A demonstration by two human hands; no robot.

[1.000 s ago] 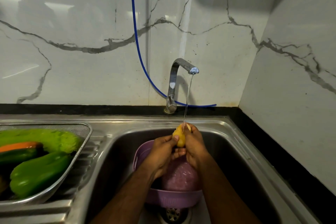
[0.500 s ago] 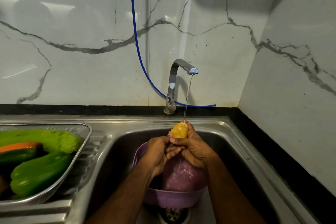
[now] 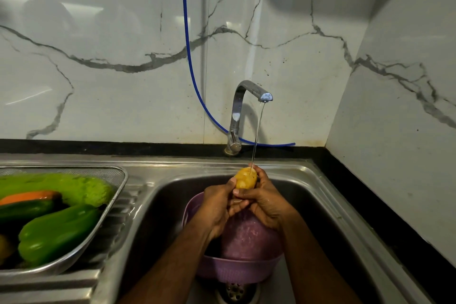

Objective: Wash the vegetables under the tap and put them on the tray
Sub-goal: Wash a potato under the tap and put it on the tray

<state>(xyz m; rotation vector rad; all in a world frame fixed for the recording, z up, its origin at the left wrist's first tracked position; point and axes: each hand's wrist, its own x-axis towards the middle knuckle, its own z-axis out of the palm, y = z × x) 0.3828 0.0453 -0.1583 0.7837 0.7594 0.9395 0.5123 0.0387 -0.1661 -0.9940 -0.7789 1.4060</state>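
Note:
A small yellow potato (image 3: 246, 178) sits under the thin stream from the chrome tap (image 3: 243, 108). My left hand (image 3: 217, 207) and my right hand (image 3: 265, 201) both grip it from below, fingers curled round it, over the steel sink (image 3: 318, 205). Under my hands a purple colander (image 3: 237, 271) stands in the sink; what lies in it is hidden. On the left drainboard a metal mesh tray (image 3: 116, 195) holds a green capsicum (image 3: 59, 232), a pale green gourd (image 3: 74, 186), a dark green vegetable and an orange one.
A blue hose (image 3: 190, 64) hangs down the marble wall and runs behind the tap along the black counter edge (image 3: 370, 192). The sink drain (image 3: 233, 290) shows below the colander. A wall closes in the right side.
The potato has turned in my hands and risen slightly under the stream. My right fingers have shifted round its lower part. The tray's contents have not moved.

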